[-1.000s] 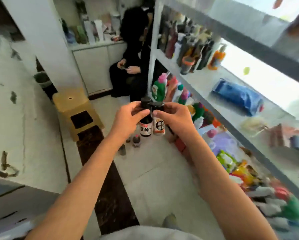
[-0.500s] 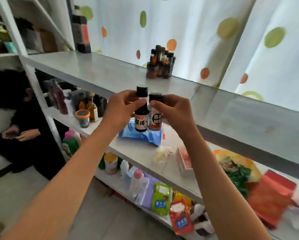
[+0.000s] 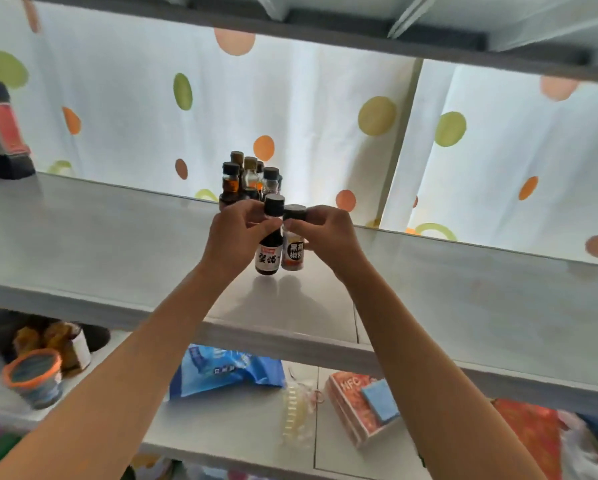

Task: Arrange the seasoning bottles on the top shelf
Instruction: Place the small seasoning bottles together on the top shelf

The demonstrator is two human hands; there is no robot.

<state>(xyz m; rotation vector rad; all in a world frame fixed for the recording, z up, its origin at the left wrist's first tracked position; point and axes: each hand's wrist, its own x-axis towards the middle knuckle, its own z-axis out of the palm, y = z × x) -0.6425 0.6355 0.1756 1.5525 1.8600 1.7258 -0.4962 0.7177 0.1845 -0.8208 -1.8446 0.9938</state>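
My left hand (image 3: 237, 235) pinches the neck of a dark sauce bottle (image 3: 269, 256) with a black cap and a white label. My right hand (image 3: 327, 233) grips the black lid of a short pepper jar (image 3: 293, 254) with a dark round label. Both bottles hang side by side, touching, just above the grey top shelf (image 3: 100, 244), their shadows on the board below. Right behind my hands stands a tight cluster of several small seasoning bottles (image 3: 250, 180) near the shelf's back edge.
A black and red box (image 3: 1, 133) stands at the shelf's far left. A dotted white curtain (image 3: 290, 109) hangs behind. On the shelf below lie a blue bag (image 3: 221, 370), an orange-rimmed tub (image 3: 32, 375) and a red packet (image 3: 356, 407).
My view rose from the floor to the top shelf. Both hands carried the two bottles up from in front of the lower shelves to just above the top shelf, close to the cluster.
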